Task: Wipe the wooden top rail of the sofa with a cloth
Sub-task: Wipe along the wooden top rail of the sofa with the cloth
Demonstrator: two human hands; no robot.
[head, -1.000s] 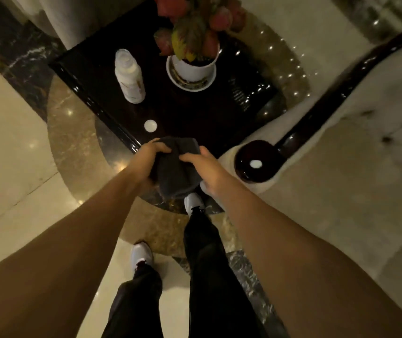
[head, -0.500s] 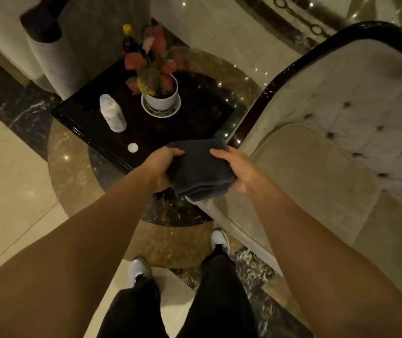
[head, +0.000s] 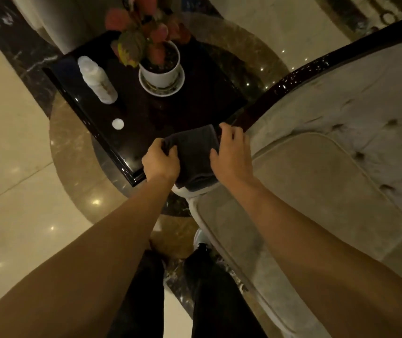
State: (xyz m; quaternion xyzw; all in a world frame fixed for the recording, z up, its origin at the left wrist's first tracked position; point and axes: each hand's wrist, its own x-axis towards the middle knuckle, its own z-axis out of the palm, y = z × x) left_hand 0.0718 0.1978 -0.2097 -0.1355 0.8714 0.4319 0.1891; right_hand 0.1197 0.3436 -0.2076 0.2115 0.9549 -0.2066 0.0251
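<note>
A dark grey folded cloth lies over the front end of the sofa's arm, between my two hands. My left hand grips its left edge. My right hand holds its right edge, fingertips near the rail. The dark glossy wooden top rail runs from under the cloth up and to the right along the beige tufted sofa. The rail's near end is hidden beneath the cloth.
A dark glossy side table stands just left of the sofa, holding a white bottle, its white cap and a potted plant on a saucer. Polished marble floor lies around; my legs and shoes stand below.
The cloth has come down from in front of me onto the end of the sofa arm. Both hands stay on its edges, and the view has tilted down a little.
</note>
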